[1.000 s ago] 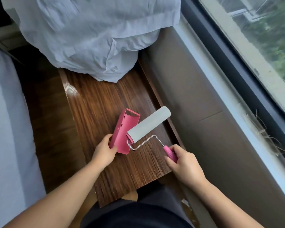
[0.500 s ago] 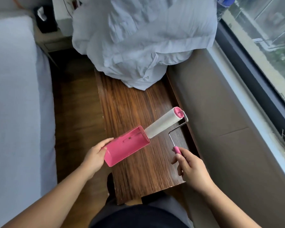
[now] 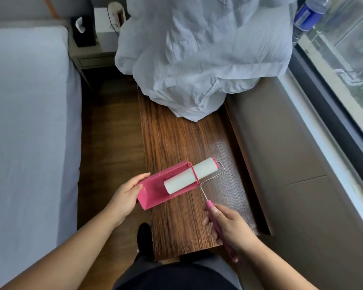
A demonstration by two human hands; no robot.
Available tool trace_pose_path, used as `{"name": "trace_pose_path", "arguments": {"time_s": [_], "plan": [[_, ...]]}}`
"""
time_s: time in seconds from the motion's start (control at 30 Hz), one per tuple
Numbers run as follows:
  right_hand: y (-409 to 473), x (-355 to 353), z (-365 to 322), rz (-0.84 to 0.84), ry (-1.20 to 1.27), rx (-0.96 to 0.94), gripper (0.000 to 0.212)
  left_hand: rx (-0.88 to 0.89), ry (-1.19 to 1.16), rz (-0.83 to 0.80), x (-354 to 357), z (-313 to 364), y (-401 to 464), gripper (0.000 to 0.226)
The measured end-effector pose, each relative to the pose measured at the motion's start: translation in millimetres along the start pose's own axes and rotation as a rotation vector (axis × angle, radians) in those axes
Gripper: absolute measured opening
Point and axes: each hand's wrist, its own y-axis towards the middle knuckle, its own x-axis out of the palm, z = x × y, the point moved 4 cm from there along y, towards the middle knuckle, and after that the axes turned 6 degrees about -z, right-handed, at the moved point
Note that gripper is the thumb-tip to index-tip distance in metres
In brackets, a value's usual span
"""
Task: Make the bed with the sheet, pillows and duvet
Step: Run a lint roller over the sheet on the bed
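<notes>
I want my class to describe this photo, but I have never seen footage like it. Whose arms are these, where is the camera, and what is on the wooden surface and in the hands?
There is no machine here. A person wears a camera on the head, so you look forward and down along their own arms. The left hand holds a pink plastic cover by its end. The right hand has its fingers curled round the pink handle of a lint roller, whose white roll lies partly inside the cover. Both hover over a long wooden bench. A crumpled pale duvet is heaped at the bench's far end. The bed, with a pale sheet, is on the left; a window is on the right.
</notes>
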Motion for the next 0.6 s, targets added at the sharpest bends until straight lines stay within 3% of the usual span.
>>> {"name": "trace_pose_path", "arguments": {"time_s": [0.1,0.3,0.6], "plan": [[1,3,8,-0.013,0.025,0.02,0.061,0.005,-0.02,-0.022,13,6,5,0.035],[8,-2,19,-0.042,0.051,0.064,0.029,0.035,-0.043,-0.093,47,18,23,0.03],[43,-44,61,-0.055,0.088,0.252,0.028,0.032,0.1,-0.097,100,22,64,0.03]]}}
